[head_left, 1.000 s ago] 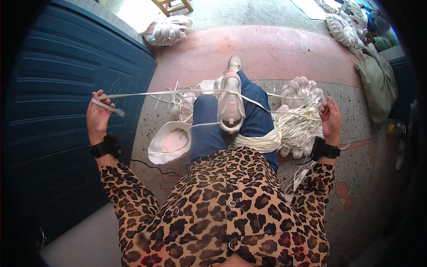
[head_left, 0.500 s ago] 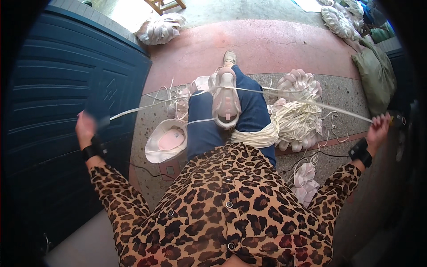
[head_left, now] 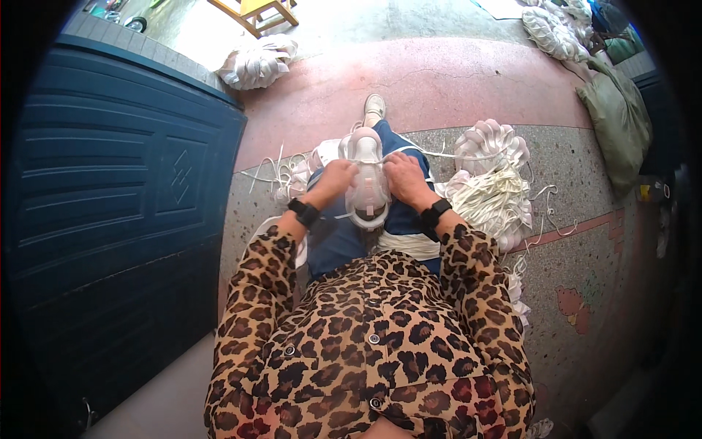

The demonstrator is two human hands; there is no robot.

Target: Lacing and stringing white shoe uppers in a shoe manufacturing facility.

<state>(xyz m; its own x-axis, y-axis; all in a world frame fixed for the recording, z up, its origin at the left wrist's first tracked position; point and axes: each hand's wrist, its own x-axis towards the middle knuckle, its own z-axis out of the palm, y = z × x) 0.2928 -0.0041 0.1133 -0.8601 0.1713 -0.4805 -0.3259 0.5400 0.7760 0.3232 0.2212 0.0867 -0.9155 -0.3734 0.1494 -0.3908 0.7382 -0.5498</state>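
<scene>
A pale pink and white shoe upper rests over my thighs, its toe pointing away from me. My left hand is closed at its left edge, and the fingertips hide what they pinch. On the opposite edge my right hand is closed with a white shoelace at its fingertips. The lace crosses the upper near the toe. A bundle of cream laces lies across my right thigh. Both wrists wear black bands.
Right of my legs lie a heap of cream laces and a ring of shoe uppers. More uppers are on the left. A dark blue door stands at the left; a grey-green sack leans at the right.
Both hands have come inward from wide apart, where they stretched the lace out sideways, to the two edges of the shoe upper. The taut lace has gone slack.
</scene>
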